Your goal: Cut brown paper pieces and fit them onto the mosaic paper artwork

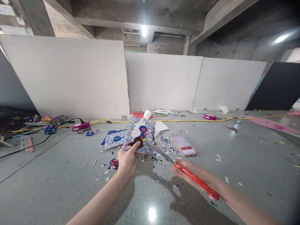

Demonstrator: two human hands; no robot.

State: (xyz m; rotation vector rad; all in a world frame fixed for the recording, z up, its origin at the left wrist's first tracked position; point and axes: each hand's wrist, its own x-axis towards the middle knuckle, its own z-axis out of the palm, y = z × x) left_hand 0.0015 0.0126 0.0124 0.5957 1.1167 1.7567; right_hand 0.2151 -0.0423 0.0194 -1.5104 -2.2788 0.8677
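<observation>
My left hand (127,157) grips the lower left edge of a patterned board (148,128) covered in grey, pink and blue pieces, its thumb over a dark patch (136,142). My right hand (184,168) is closed round long tweezers (161,153) with red handles, whose metal tips reach the board near a small yellow piece (143,140). Behind my left hand, a second patterned board (114,139) lies on the grey surface. A phone (188,151) lies to the right of the held board.
Scraps (166,142) surround the boards. A white cup (147,114) and white card (161,127) lie behind. A yellow cable (178,120) crosses the surface, with purple power strips (81,126) along it. White panels (164,82) stand at the back; pink sheet (273,123) lies right.
</observation>
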